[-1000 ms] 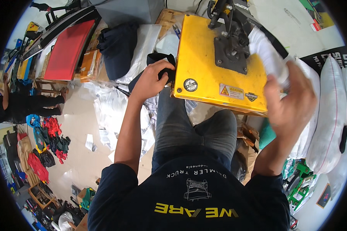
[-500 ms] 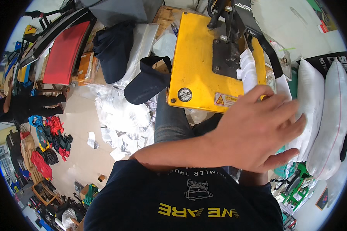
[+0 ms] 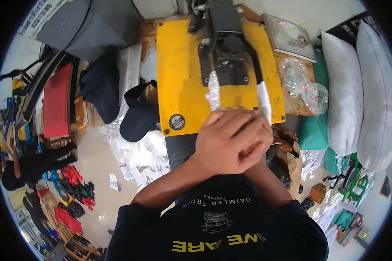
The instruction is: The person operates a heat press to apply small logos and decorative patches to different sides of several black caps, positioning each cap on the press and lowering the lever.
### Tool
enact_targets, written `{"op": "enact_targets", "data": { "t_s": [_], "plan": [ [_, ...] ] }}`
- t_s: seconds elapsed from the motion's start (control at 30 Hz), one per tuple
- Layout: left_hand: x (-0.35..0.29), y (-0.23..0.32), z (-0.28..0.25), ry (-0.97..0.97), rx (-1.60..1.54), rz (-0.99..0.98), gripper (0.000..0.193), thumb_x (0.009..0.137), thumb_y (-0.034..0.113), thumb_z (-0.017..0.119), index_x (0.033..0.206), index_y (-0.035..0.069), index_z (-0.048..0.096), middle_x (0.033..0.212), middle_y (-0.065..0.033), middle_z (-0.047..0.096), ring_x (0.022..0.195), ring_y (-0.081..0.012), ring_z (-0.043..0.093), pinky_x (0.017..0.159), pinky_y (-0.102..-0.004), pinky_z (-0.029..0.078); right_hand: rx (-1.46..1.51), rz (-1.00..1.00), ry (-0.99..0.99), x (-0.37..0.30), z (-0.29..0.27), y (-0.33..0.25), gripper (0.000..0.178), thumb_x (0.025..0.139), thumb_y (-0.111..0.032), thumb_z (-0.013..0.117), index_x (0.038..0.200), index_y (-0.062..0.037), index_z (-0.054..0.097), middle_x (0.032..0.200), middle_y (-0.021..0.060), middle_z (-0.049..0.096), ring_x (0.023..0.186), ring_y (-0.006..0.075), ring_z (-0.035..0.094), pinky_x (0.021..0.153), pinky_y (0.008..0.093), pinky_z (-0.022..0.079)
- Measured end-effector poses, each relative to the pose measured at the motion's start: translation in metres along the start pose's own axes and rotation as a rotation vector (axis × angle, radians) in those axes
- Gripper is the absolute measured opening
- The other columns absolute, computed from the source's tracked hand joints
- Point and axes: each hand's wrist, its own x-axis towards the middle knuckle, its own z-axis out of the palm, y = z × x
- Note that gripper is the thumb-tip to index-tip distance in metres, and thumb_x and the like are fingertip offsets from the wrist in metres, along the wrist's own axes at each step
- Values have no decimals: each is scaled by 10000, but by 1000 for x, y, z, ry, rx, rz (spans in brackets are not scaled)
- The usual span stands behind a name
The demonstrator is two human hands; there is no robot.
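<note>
A heat press with a flat yellow top plate (image 3: 183, 78) stands in front of me. Its black forked handle (image 3: 253, 61) reaches toward me, both arms wrapped in white tape (image 3: 214, 93) near the ends. My left hand (image 3: 226, 135) is closed at the handle's near end, its fingers bent over and overlapping my right hand (image 3: 267, 130). The right hand is closed there too, mostly hidden behind the left. The handle's near end is covered by both hands. Left of the plate rests a dark visor cap (image 3: 139, 117), its strap beside the plate's edge.
A dark cap (image 3: 101, 87) lies farther left, near a red panel (image 3: 58, 102). Clear plastic wrap (image 3: 298, 80) sits right of the press, with white sacks (image 3: 342, 95) beyond. Papers (image 3: 143, 161) cover the floor at left, where another person (image 3: 35, 163) is visible.
My left hand, earlier raised with fingers apart near the handle's right side, has closed at the handle's near end with my right hand. The view has swung toward the right.
</note>
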Motion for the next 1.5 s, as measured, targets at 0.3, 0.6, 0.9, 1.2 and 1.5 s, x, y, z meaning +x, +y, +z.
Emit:
{"op": "enact_targets", "data": {
  "t_s": [0.3,0.6,0.9,1.2,1.5],
  "plan": [
    [137,-56,14,-142,-63,132,226,1076,237,826,1203,52,850,1039,-112,844,983,-347,766,859,-449,589,-73,66,3,19,-12,-22,302,842,-404,894,769,-139,768,687,50,669,671,254,709,736,414,533],
    [195,-111,57,-706,480,172,566,1168,512,664,892,25,753,925,-181,706,983,-410,689,898,-549,546,-31,78,9,14,-2,-21,359,818,-444,924,765,-135,749,728,43,676,689,252,725,778,394,530],
    [196,-115,65,-738,574,159,714,1183,588,632,806,-3,768,812,-236,691,914,-464,686,863,-581,536,46,80,18,11,3,-22,391,800,-442,905,804,-83,751,766,91,699,735,295,725,834,417,526],
    [196,-100,59,-705,493,116,823,1150,631,654,708,-60,723,740,-296,650,797,-504,687,788,-602,523,2,62,7,10,4,-20,420,776,-480,951,795,-122,734,759,48,677,711,253,711,775,390,507],
    [197,-108,63,-715,495,99,814,1146,620,646,712,-61,741,747,-307,678,792,-522,714,788,-610,556,16,58,-23,9,3,-21,448,827,-511,917,842,-89,767,805,94,721,753,295,737,842,425,528]
  ]
}}
